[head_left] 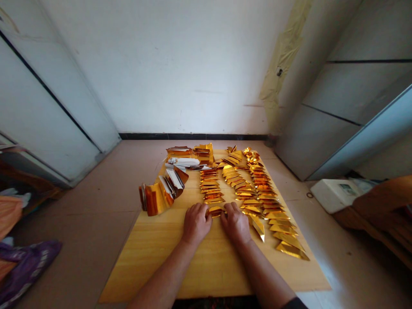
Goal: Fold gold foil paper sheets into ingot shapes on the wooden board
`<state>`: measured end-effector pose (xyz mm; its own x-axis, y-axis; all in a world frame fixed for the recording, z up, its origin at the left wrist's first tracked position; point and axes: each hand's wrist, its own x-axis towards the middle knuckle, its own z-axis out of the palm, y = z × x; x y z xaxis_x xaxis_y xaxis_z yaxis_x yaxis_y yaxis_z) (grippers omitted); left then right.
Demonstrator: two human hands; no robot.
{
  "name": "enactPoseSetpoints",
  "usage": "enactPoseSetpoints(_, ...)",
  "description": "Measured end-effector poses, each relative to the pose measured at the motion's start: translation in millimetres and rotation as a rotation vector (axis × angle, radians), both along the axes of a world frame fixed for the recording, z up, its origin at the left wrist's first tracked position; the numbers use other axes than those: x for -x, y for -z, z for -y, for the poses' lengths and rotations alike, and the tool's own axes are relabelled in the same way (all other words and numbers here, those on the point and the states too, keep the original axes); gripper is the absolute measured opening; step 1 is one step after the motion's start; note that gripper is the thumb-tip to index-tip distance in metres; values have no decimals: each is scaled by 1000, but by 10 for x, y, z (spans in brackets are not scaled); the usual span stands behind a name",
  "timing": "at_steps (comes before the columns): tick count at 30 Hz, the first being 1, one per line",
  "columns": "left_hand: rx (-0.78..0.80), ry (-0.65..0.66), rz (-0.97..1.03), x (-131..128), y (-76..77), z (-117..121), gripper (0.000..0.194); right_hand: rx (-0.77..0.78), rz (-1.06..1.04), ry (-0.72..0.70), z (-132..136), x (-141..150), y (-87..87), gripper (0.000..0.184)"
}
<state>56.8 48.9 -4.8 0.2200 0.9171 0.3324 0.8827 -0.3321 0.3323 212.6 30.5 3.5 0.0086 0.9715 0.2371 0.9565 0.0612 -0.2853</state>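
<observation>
Between my two hands is a folded gold foil paper piece (pixel 215 211), shaped like an ingot, low over the wooden board. My left hand (pixel 197 221) grips its left end with thumb and fingers pinched. At its right end, my right hand (pixel 235 221) closes on it the same way. Just beyond my hands runs a column of similar folded gold papers (pixel 210 184). Two more overlapping rows stand to the right, a middle row (pixel 240 184) and an outer row (pixel 265 193). One loose folded piece (pixel 257 227) lies beside my right wrist.
The wooden board (pixel 154 257) rests low above a tiled floor. Stacks of gold and white paper sheets (pixel 157 197) lie at its left, with a white bundle (pixel 183 162) behind. A white box (pixel 336 193) stands right, a purple bag (pixel 28 270) left. A wall (pixel 177 64) rises behind.
</observation>
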Motion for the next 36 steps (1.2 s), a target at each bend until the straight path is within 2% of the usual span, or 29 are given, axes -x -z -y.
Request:
enactPoseSetpoints(6, 11, 47, 44, 50, -8, 15, 10, -19, 22, -16, -6, -35, 90, 13)
enactPoseSetpoints(11, -6, 35, 69, 49, 39, -10, 8, -18, 48, -13, -9, -20, 66, 14)
enactPoseSetpoints(21, -17, -4, -102, 3, 38, -22, 9, 59, 182, 21, -66, 141, -26, 20)
enactPoseSetpoints(29, 10, -77, -191, -65, -9, -31, 7, 126, 199, 79, -99, 218, -79, 20)
enactPoseSetpoints(36, 15, -109, -204, -91, -25, -35, 7, 139, 195, 110, -116, 186, -28, 16)
